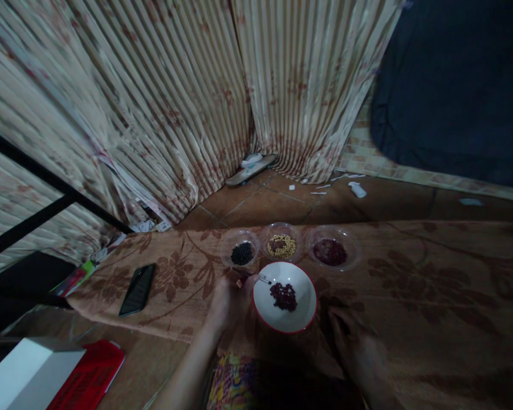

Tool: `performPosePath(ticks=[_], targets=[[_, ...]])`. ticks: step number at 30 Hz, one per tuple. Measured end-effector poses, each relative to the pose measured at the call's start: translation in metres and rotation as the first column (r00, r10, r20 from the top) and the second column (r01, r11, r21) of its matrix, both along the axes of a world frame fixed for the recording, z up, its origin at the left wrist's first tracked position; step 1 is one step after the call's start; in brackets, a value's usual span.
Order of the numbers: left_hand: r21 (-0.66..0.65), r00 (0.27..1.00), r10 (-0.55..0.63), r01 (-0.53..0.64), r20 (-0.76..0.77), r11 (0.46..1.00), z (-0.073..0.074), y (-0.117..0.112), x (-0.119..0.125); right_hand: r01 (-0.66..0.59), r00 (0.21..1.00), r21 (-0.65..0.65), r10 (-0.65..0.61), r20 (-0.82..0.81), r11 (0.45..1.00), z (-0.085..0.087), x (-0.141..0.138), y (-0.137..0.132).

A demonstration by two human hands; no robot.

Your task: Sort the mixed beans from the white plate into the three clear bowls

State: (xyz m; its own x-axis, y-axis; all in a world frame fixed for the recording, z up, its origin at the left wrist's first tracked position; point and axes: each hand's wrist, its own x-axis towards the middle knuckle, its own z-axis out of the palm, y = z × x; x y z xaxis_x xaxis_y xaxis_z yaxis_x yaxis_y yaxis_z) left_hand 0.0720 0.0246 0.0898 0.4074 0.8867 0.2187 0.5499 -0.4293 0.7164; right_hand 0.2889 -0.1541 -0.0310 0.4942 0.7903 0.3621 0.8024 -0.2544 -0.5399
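Observation:
A white bowl with a red rim (301, 280) sits on a brown floral cloth (431, 285) and holds a small heap of dark red beans (284, 296). My left hand (231, 299) is closed on metal tweezers (263, 278) whose tips reach over the bowl's left rim. My right hand (359, 347) rests dimly on the cloth to the bowl's right; its fingers are hard to make out. Behind the bowl stand three clear cups: black beans (241, 253), yellow beans (281, 246) and red beans (330, 251).
A black phone (137, 289) lies on the cloth at the left. A white box (25, 373) and a red object (89, 376) sit on the floor at lower left. Striped curtains (175, 102) hang behind, with a sandal (251, 167) and small litter on the tiles.

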Motion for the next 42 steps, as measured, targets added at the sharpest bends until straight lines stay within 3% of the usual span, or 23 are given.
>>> performPosePath(ticks=[5, 9, 12, 18, 21, 25, 32, 42], targets=[[0.082, 0.981, 0.192, -0.191, -0.003, 0.978, 0.02, 0.045, -0.008, -0.017, 1.0, -0.02, 0.017, 0.011, 1.0, -0.007, 0.002, -0.001], [0.085, 0.948, 0.316, -0.311, -0.047, 0.947, 0.018, 0.069, -0.014, -0.023, 0.999, 0.011, 0.023, 0.025, 1.0, -0.015, 0.003, -0.002], [0.091, 0.942, 0.325, -0.317, -0.089, 0.944, 0.013, 0.068, -0.017, -0.032, 0.999, 0.026, 0.032, 0.029, 0.999, -0.02, 0.004, -0.002], [0.076, 0.975, 0.217, -0.214, -0.042, 0.974, 0.016, 0.032, -0.012, -0.002, 1.0, 0.024, 0.001, 0.019, 1.0, -0.011, 0.001, -0.001], [0.04, 0.999, 0.024, -0.023, -0.03, 0.999, 0.014, 0.009, -0.005, 0.017, 1.0, 0.009, -0.016, -0.011, 1.0, -0.004, -0.001, 0.0], [-0.056, 0.972, -0.218, 0.213, -0.093, 0.975, 0.007, -0.012, 0.005, -0.014, 0.999, 0.016, 0.015, -0.04, 1.0, 0.0, -0.001, 0.0], [-0.12, 0.957, -0.265, 0.251, -0.117, 0.96, 0.007, -0.016, 0.012, -0.007, 0.999, 0.009, 0.007, -0.037, 1.0, 0.004, -0.002, 0.0], [-0.11, 0.916, -0.331, 0.313, -0.228, 0.943, 0.004, -0.014, 0.014, 0.0, 0.999, 0.002, 0.0, -0.037, 1.0, 0.006, -0.002, 0.001]])
